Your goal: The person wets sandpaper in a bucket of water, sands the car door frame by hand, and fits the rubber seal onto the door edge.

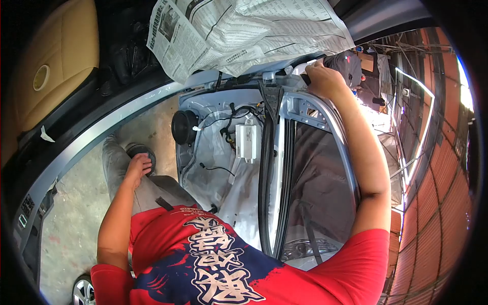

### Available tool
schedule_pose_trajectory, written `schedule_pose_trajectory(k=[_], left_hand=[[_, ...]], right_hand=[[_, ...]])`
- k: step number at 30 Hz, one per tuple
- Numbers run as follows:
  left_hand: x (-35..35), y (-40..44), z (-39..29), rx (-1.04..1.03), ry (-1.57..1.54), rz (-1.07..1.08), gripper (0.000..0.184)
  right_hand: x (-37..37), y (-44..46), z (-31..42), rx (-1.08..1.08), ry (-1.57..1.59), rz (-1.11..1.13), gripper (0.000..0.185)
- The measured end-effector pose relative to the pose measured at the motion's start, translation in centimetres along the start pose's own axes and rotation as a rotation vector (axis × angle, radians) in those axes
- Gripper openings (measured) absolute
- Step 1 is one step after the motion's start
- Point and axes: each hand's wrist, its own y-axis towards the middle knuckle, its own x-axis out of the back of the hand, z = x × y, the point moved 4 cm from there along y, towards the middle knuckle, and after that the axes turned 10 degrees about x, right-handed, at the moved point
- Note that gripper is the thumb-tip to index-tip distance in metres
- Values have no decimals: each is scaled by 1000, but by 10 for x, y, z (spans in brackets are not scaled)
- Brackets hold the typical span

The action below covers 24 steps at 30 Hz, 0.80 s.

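My right hand (324, 79) is raised at the top, by the upper front corner of the stripped car door (223, 173); its fingers curl around something dark that I cannot make out. Low on the left, my left hand (139, 168) hangs near my knee and shoe, its fingers loosely bent, with no object visible in it. Inside the bare door sit a round black speaker (184, 127), a silver module box (246, 142) and loose dark wiring (230, 133). A black rubber seal (269, 178) runs along the window edge.
Newspaper sheets (249, 35) cover the area above the door. A tan seat (56, 61) is at the upper left, beyond the silver sill (96, 137). Another person (344, 66) in dark clothing is at the upper right. A wheel (83, 291) shows at the bottom left.
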Motion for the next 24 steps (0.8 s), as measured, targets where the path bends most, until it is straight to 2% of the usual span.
schedule_pose_trajectory(k=[4,7,14,15,18,21,24], left_hand=[[3,4,3,-5,4,4,31],[2,4,3,-7,1,17,31],[3,-2,0,3,-5,-18,34],[2,-3,-1,1,-7,-16,34],[2,-1,-3,5,-12,-10,34],[8,0,2,8,-22,-11,33],[9,4,3,23,-16,-12,33]], right_hand=[[9,-3,-4,-18,-17,128,35],[2,2,0,28,-55,-39,31],[19,-6,1,8,-23,140,29],[15,-2,1,2,-35,62,29],[9,-4,-7,17,22,29,25],[15,-7,-4,28,-2,87,26],[11,-4,-4,57,5,7,28]])
